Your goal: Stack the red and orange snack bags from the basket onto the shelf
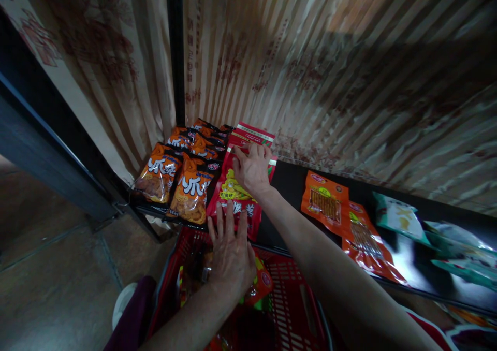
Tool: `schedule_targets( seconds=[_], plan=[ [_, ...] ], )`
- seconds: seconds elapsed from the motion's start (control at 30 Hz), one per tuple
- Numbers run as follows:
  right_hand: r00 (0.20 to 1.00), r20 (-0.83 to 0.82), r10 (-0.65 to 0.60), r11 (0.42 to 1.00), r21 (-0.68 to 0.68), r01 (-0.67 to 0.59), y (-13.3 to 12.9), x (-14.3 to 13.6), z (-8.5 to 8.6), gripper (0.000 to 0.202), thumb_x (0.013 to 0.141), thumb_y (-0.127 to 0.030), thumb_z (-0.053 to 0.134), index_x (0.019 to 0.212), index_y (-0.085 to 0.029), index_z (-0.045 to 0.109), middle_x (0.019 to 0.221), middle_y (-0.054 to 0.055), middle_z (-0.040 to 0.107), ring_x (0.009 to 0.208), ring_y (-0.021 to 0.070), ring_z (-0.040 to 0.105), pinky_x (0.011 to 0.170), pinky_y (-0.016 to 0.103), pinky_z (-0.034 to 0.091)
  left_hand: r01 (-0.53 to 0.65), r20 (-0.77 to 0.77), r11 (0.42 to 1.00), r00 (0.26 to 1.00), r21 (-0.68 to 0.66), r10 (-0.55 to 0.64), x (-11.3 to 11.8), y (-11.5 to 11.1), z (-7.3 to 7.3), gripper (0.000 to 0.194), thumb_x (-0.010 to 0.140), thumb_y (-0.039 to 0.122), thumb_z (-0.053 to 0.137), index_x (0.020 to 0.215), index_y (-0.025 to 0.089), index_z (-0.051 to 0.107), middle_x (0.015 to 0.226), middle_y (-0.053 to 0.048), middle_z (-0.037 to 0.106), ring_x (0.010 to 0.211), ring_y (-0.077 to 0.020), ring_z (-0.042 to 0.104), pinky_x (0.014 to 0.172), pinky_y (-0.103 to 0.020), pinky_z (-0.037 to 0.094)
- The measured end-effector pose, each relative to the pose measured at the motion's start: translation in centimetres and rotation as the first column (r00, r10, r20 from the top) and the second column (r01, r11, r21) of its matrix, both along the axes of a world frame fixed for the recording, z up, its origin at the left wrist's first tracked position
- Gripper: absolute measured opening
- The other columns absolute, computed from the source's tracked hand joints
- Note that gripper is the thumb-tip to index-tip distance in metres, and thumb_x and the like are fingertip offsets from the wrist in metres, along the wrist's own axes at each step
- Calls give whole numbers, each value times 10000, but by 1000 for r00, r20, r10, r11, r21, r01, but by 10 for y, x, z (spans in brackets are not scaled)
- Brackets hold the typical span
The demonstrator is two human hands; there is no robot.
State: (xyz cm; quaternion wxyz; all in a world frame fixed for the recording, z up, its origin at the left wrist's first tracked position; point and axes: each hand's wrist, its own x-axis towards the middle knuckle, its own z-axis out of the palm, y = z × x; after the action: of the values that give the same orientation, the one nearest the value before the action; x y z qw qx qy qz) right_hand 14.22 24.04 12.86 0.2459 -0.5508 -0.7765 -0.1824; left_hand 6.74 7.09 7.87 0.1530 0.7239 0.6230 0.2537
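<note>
A red snack bag [223,185] with yellow pictures lies on the black shelf. My left hand [233,252] is open, its outstretched fingertips touching the bag's lower end. On the upper part of the same bag rests my right hand [253,169], its fingers apart and slightly bent, not wrapped round it. Directly to the left, orange snack bags [190,190] lie in rows, close against the red bag. Under my left hand stands a red shopping basket [285,299] with several colourful packages inside, partly hidden by my forearm.
Flat orange packets [325,201] lie further right on the shelf [285,185], followed by green and white bags [402,219]. A pleated, printed curtain [248,56] hangs behind. Dark metal posts [176,50] stand at the left, above a tiled floor [77,258].
</note>
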Motion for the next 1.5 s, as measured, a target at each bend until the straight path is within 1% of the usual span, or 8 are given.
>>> schedule_targets(
  seconds=[0.33, 0.57, 0.7, 0.9, 1.07, 1.13, 1.27, 1.5],
  plan=[
    [998, 18, -58, 994, -90, 59, 11, -3, -1, 345, 838, -152, 432, 1097, -188, 657, 1067, 127, 548, 1032, 293, 401, 951, 475, 261, -20, 5, 1000, 1000, 18, 20, 3, 2, -4, 718, 725, 118, 482, 1426, 157, 329, 1555, -138, 145, 1418, -349, 32, 1113, -604, 122],
    [999, 34, 15, 996, -94, -12, 19, -4, -2, 347, 816, -127, 440, 1074, -182, 666, 1063, 126, 563, 1009, 300, 417, 932, 486, 289, -36, 9, 999, 999, 34, 35, 5, 2, -4, 711, 727, 114, 476, 1423, 120, 329, 1545, -164, 167, 1417, -352, 40, 1109, -603, 147],
    [998, -13, 58, 992, -110, -59, 17, -2, -3, 390, 817, -140, 448, 1165, -183, 618, 1207, 115, 559, 1111, 299, 411, 976, 476, 291, -34, 10, 998, 999, 47, 34, 6, 1, -5, 708, 722, 115, 490, 1415, 107, 344, 1537, -187, 178, 1415, -357, 47, 1106, -603, 152],
    [990, -131, 52, 999, -10, -54, -15, 8, -7, 421, 845, -199, 429, 1250, -211, 543, 1433, 92, 406, 1350, 275, 282, 1067, 514, 234, -37, 8, 998, 999, 49, 37, 8, 0, -6, 708, 724, 125, 502, 1413, 88, 344, 1536, -205, 157, 1413, -360, 45, 1108, -596, 147],
    [931, -355, -83, 989, 87, 121, -56, 26, -26, 544, 902, -307, 377, 1434, -236, 291, 1545, 97, 171, 1422, 295, 127, 1075, 551, 231, -21, -28, 997, 999, 72, 23, 7, -1, -7, 735, 717, 145, 528, 1420, 83, 322, 1537, -213, 142, 1413, -366, 42, 1104, -604, 147],
    [878, -461, -127, 983, 61, 175, -64, 31, -38, 586, 915, -349, 351, 1467, -231, 195, 1549, 115, 146, 1424, 304, 120, 1070, 567, 237, -19, -52, 995, 998, 96, 24, 8, -2, -8, 728, 729, 145, 519, 1422, 71, 309, 1535, -217, 143, 1415, -359, 51, 1107, -592, 162],
    [866, -489, -100, 992, -120, 47, -66, 33, -55, 577, 924, -391, 329, 1463, -225, 209, 1534, 126, 205, 1413, 279, 186, 1064, 535, 289, -47, -88, 992, 994, 118, 58, 9, -2, -9, 692, 750, 154, 498, 1406, 32, 317, 1522, -226, 189, 1414, -352, 89, 1106, -574, 195],
    [839, -536, -96, 992, -125, 33, -80, 33, -57, 546, 932, -389, 330, 1448, -227, 257, 1554, 108, 126, 1425, 258, 134, 1101, 523, 247, -37, -110, 989, 993, 141, 53, 8, -2, -9, 704, 752, 156, 498, 1416, 35, 298, 1532, -220, 154, 1419, -341, 58, 1111, -574, 162]
  ],
)
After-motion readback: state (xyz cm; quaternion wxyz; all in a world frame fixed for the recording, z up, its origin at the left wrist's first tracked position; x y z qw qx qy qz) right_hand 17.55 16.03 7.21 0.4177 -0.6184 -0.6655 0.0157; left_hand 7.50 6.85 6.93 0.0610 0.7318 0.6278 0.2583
